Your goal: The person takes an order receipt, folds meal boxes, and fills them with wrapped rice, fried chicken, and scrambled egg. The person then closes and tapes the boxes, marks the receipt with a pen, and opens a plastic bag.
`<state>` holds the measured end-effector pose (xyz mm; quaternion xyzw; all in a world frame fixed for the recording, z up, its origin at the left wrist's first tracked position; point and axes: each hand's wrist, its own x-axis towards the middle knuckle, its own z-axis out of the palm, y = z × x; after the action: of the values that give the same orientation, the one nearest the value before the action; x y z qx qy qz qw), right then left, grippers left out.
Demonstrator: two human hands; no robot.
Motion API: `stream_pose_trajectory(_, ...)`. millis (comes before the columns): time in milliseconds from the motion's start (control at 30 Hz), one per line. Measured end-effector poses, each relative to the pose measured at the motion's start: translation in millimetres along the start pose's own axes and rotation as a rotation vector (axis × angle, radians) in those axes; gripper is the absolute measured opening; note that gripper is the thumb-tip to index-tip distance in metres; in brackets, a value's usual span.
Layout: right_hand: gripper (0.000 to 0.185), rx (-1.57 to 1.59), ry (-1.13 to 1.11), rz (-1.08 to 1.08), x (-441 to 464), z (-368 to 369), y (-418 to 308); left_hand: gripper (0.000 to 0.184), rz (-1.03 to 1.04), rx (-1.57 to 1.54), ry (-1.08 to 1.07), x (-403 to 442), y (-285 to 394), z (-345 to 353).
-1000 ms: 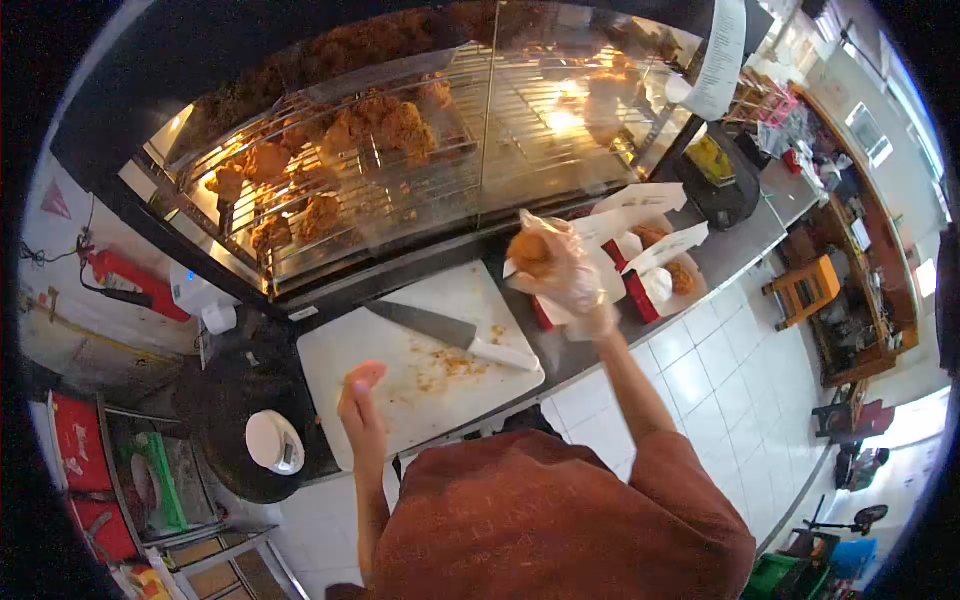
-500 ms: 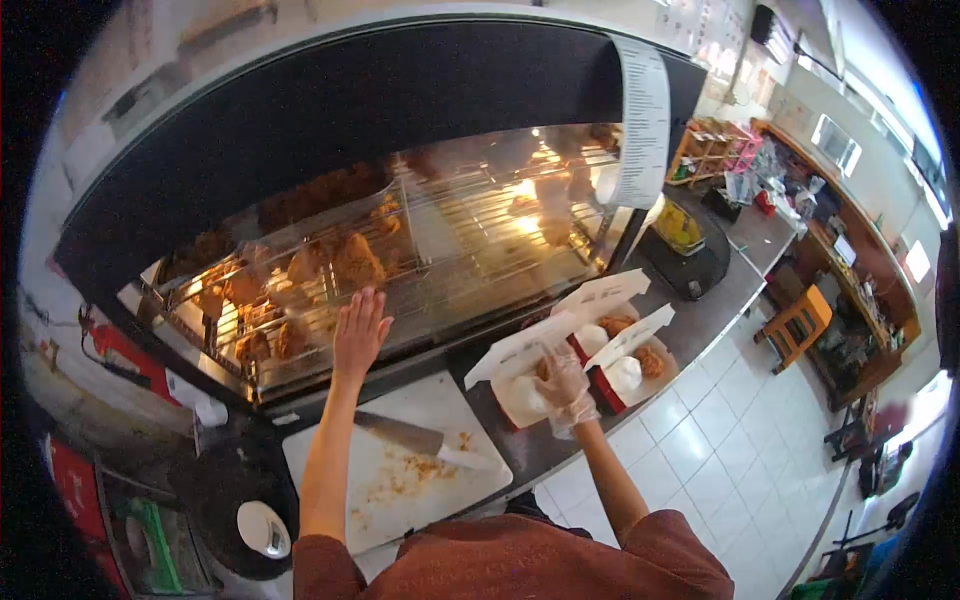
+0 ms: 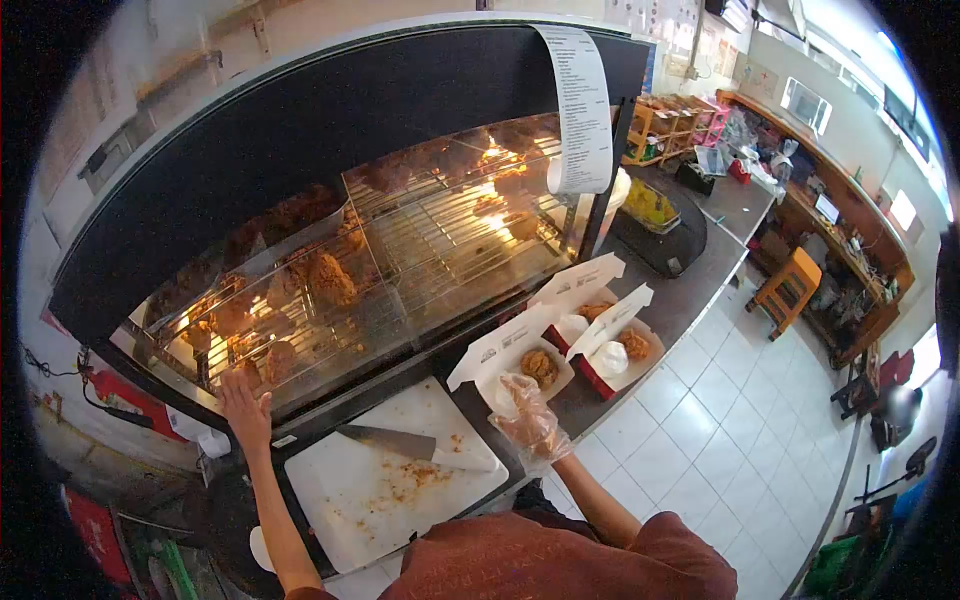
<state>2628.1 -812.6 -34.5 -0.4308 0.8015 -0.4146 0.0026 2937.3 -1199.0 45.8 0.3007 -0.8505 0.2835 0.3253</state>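
My bare left hand [image 3: 245,408] is open, fingers stretched out against the lower left front of a glass warming cabinet [image 3: 400,310]. My right hand [image 3: 530,425], in a clear plastic glove, is over the near edge of the leftmost white-and-red box [image 3: 484,362]. Its fingers look extended and partly cover the white contents. A piece of fried chicken [image 3: 540,367] lies in that box, just beyond the fingertips. Two more open boxes stand alongside; the nearer one holds a white bundle [image 3: 608,358] and fried chicken [image 3: 634,344].
A cleaver [image 3: 390,440] lies on the crumb-strewn white cutting board [image 3: 350,520] between my arms. Fried chicken [image 3: 328,278] sits on racks behind the glass. A long receipt [image 3: 582,110] hangs from the cabinet. A yellow-filled container [image 3: 655,208] stands farther along the counter.
My left hand has moved left and down along the cabinet glass. My right hand has drawn back toward me, uncovering the fried chicken in the left box. The view has shifted slightly.
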Motion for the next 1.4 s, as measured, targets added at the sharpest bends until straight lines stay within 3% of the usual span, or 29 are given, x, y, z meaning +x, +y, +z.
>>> stream_pose_trajectory(67,0.073,-0.024,0.04,0.041,1,-1,-13,0.061,-0.139,0.125,-0.026,8,21,-35)
stream_pose_trajectory(100,0.073,-0.009,0.177,0.067,1,3,-17,0.059,-0.205,0.187,-0.035,13,41,-50)
stream_pose_trajectory(133,0.074,0.009,0.322,0.092,3,8,-21,0.05,-0.43,0.071,0.072,12,65,-57)
stream_pose_trajectory(167,0.075,0.029,0.472,0.119,7,13,-24,0.045,-0.663,-0.444,0.206,-4,89,-56)
stream_pose_trajectory(200,0.08,-0.325,0.399,0.164,15,-1,-34,0.042,-0.869,-0.979,0.323,-15,119,-57)
stream_pose_trajectory(267,0.08,-0.369,0.49,0.223,33,-21,-53,0.033,-0.758,-1.69,-0.474,-42,197,-96)
stream_pose_trajectory(300,0.08,-0.399,0.519,0.252,38,-27,-57,0.033,-0.497,-1.867,-0.723,-71,245,-105)
stream_pose_trajectory(333,0.081,-0.417,0.511,0.337,43,-25,-53,0.044,-0.351,-2.263,-0.966,-103,289,-102)
stream_pose_trajectory(367,0.081,-0.398,0.524,0.326,46,-29,-52,0.059,-0.483,-2.323,-1.266,-74,307,-157)
stream_pose_trajectory(400,0.082,-0.371,0.54,0.313,49,-33,-52,0.073,-0.383,-2.334,-1.168,-89,338,-153)
stream_pose_trajectory(500,0.08,-0.273,0.538,0.254,40,-25,-43,0.077,-0.757,-2.483,-0.852,-83,398,-141)
stream_pose_trajectory(533,0.078,-0.221,0.529,0.193,31,-15,-37,0.079,-1.094,-2.412,-0.84,-67,412,-141)
stream_pose_trajectory(567,0.076,-0.171,0.52,0.13,31,-23,-47,0.078,-1.09,-2.407,-0.754,-50,413,-149)
stream_pose_trajectory(633,0.068,0.242,0.189,0.23,17,-53,-86,0.075,-1.086,-2.393,-0.589,-29,405,-169)
stream_pose_trajectory(700,0.06,0.209,0.204,-0.162,-9,-29,-68,0.071,-1.549,-2.125,-0.005,-25,422,-141)
stream_pose_trajectory(800,0.057,0.328,-0.156,-0.291,-24,-28,-36,0.073,-1.104,-2.601,-0.118,-11,405,-140)
stream_pose_trajectory(900,0.053,0.693,-0.533,-0.311,-60,-65,-9,0.069,-1.294,-2.121,0.392,-17,413,-106)
stream_pose_trajectory(967,0.042,0.787,-0.714,-0.309,-81,-99,12,0.067,-1.516,-1.626,0.518,-58,377,-29)
stream_pose_trajectory(1033,0.036,0.803,-1.008,-0.222,-79,-127,48,0.064,-1.49,-1.757,0.219,-91,348,-7)
stream_pose_trajectory(1100,0.033,0.7,-0.882,-0.043,-71,-157,87,0.062,-1.438,-1.665,-0.205,-90,340,-39)
stream_pose_trajectory(1167,0.034,0.766,-0.689,0.169,-62,-177,134,0.059,-1.425,-1.701,-0.402,-65,339,-52)
stream_pose_trajectory(1200,0.035,0.824,-0.6,0.281,-59,-183,162,0.058,-1.471,-1.832,-0.374,-60,336,-49)
stream_pose_trajectory(1233,0.034,0.926,-0.538,0.379,-52,-194,188,0.052,-1.454,-1.661,-0.295,-49,336,-50)
stream_pose_trajectory(1267,0.033,0.79,-0.418,0.377,-50,-195,222,0.046,-1.433,-1.49,-0.218,-39,338,-60)
stream_pose_trajectory(1300,0.033,0.883,-0.386,0.487,-39,-217,232,0.043,-1.44,-1.112,-0.43,3,343,-91)
stream_pose_trajectory(1333,0.033,0.748,-0.361,0.543,-33,-222,263,0.047,-1.367,-1.088,-0.281,25,350,-99)
stream_pose_trajectory(1400,0.027,0.932,-0.145,0.635,-14,-255,276,0.054,-1.192,-1.238,0.084,85,370,-116)
